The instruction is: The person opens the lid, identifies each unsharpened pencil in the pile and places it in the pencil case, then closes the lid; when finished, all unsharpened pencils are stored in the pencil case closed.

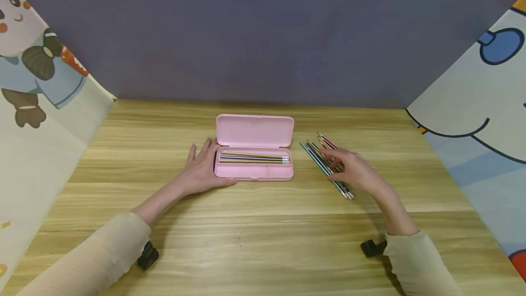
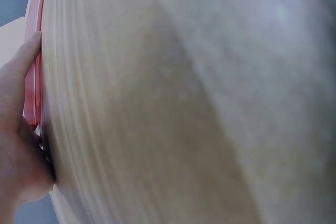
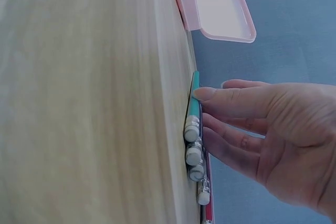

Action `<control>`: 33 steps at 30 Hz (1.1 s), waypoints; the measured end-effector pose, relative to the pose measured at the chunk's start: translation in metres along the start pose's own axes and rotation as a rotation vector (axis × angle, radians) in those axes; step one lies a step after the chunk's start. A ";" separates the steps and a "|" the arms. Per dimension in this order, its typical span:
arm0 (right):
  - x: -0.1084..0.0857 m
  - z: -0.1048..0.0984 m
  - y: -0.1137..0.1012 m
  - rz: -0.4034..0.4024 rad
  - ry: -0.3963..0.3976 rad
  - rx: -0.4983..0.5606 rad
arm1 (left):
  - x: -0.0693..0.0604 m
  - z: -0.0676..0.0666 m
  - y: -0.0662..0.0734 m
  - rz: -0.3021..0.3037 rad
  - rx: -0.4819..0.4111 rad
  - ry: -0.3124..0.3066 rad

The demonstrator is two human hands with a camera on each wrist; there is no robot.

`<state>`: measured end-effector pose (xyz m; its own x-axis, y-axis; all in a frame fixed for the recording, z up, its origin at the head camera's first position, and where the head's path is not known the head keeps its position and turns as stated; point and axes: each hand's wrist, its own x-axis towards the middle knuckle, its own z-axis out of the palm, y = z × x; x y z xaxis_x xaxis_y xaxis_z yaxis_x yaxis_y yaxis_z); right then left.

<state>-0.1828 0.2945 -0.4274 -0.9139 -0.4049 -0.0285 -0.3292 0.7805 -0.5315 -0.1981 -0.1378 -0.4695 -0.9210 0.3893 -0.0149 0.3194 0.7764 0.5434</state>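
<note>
An open pink pencil case (image 1: 242, 171) holds several striped pencils (image 1: 255, 157) in its long rear compartment. My left hand (image 1: 201, 172) lies at the case's left end, fingers spread behind and thumb along the front edge; the left wrist view shows that thumb against the pink side (image 2: 32, 95). To the right of the case, several loose pencils (image 1: 320, 162) lie slanted on the table. Over them my right hand (image 1: 355, 170) is spread with relaxed fingers. In the right wrist view its thumb touches a teal pencil (image 3: 194, 106), and the other fingertips are at the pile's far side.
The case's raised lid (image 1: 255, 130) leans back behind its base. Under everything is a wood-grain table (image 1: 263, 236), with a grey-blue panel (image 1: 263, 35) at the back and printed panels on both sides. A dark device sits at each wrist.
</note>
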 end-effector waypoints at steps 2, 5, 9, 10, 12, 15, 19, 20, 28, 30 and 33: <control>0.000 0.000 0.000 -0.006 0.001 -0.002 | 0.000 0.000 0.000 0.003 -0.003 0.002; -0.001 0.000 0.000 -0.011 0.000 -0.006 | 0.001 0.001 0.000 0.000 0.000 -0.002; -0.001 0.000 0.000 -0.002 -0.003 -0.008 | 0.001 0.001 0.000 -0.007 0.002 -0.007; -0.001 0.000 0.001 0.001 -0.005 -0.005 | 0.001 0.001 0.000 -0.005 0.001 -0.006; -0.001 0.000 0.000 0.007 -0.010 -0.003 | 0.001 0.001 0.000 -0.003 0.000 -0.002; -0.001 0.000 0.000 0.010 -0.013 0.003 | 0.001 0.000 0.001 0.002 -0.001 0.004; -0.001 0.000 0.000 0.009 -0.012 0.003 | 0.001 0.000 0.001 0.002 -0.005 0.002; -0.001 0.000 0.000 0.009 -0.013 0.001 | 0.000 0.000 0.002 0.000 -0.005 -0.001; -0.003 -0.001 0.001 -0.005 -0.011 0.014 | 0.000 0.000 0.002 -0.007 -0.001 -0.010; -0.003 -0.002 0.002 -0.012 -0.008 0.024 | 0.000 0.000 0.002 -0.009 0.001 -0.007; -0.003 -0.004 0.001 -0.018 -0.004 0.031 | 0.000 0.000 0.002 -0.010 0.005 -0.005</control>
<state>-0.1815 0.2987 -0.4247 -0.9071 -0.4203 -0.0219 -0.3377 0.7578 -0.5583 -0.1974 -0.1364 -0.4686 -0.9230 0.3841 -0.0245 0.3113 0.7824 0.5394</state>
